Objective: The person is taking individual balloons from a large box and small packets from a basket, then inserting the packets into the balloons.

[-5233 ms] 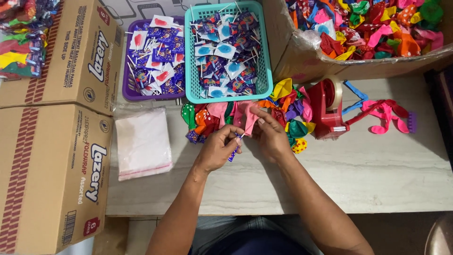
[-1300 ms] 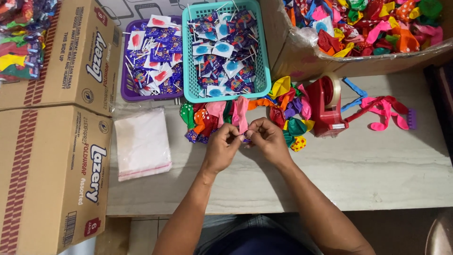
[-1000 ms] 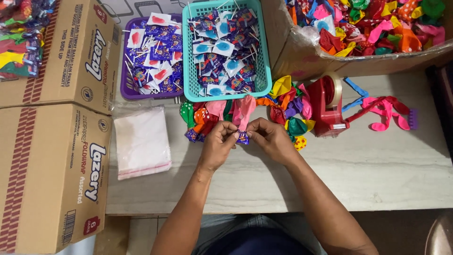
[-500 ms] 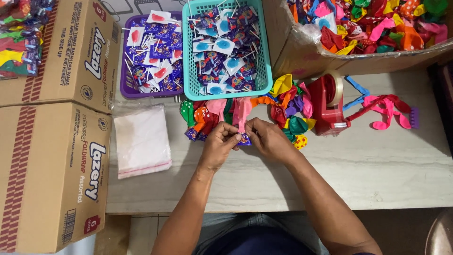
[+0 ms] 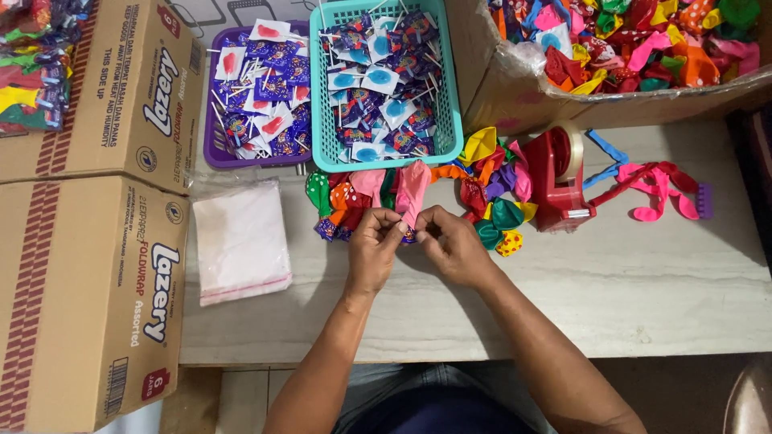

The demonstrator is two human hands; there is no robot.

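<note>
Pink balloon (image 5: 413,189), limp, uninflated, neck pinched

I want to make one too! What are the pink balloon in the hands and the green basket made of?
The limp pink balloon looks like thin matte rubber: it lies flat, soft and wrinkled between the left hand and the right hand. The teal open-weave basket looks like stiff, slightly shiny moulded plastic, with an even grid of holes in its walls.

Two brown cardboard cartons (image 5: 88,265) stand well left of the left hand (image 5: 376,245); a flat stack of clear bags (image 5: 240,239) lies between; wrapped lollipops (image 5: 384,88) fill baskets beyond.
</note>
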